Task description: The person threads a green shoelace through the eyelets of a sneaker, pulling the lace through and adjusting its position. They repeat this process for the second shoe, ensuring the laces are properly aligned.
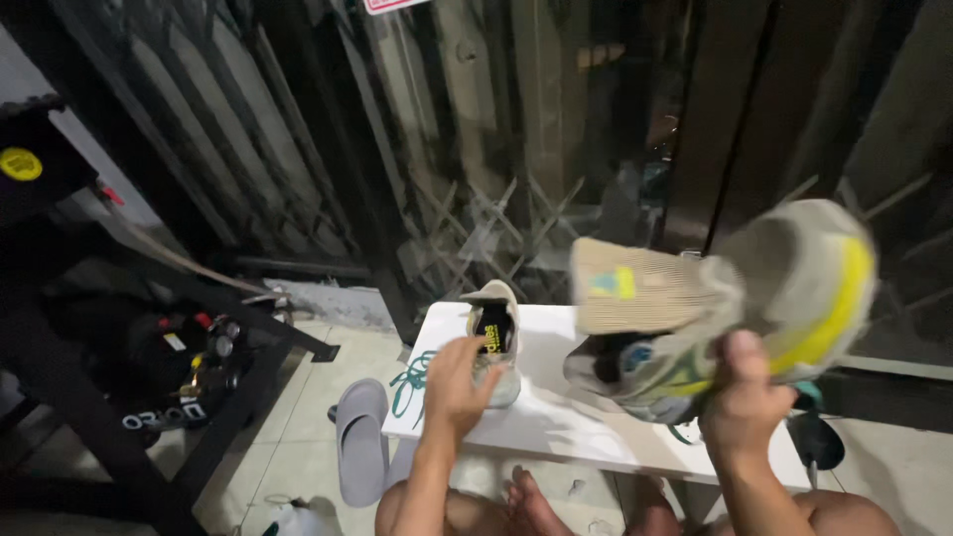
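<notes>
— Over the white bench (556, 422), head view: what might slip?
— Judging by the loose pinch, the raised sneaker (784, 298) and tan insole (645, 286), clasped by the right hand (743, 402), could drop. The left hand (459, 382), fingers spread, touches the second sneaker (494, 337) standing on the bench.
— Counts?
— Two sneakers, one insole, one green lace (409, 382), one grey slipper (360, 437) on the floor.

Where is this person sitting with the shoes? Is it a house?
Probably a home entryway or porch by a door. A folding metal gate stands behind a small white table, grey slippers lie on the tiled floor, and the right hand holds a sneaker.
</notes>
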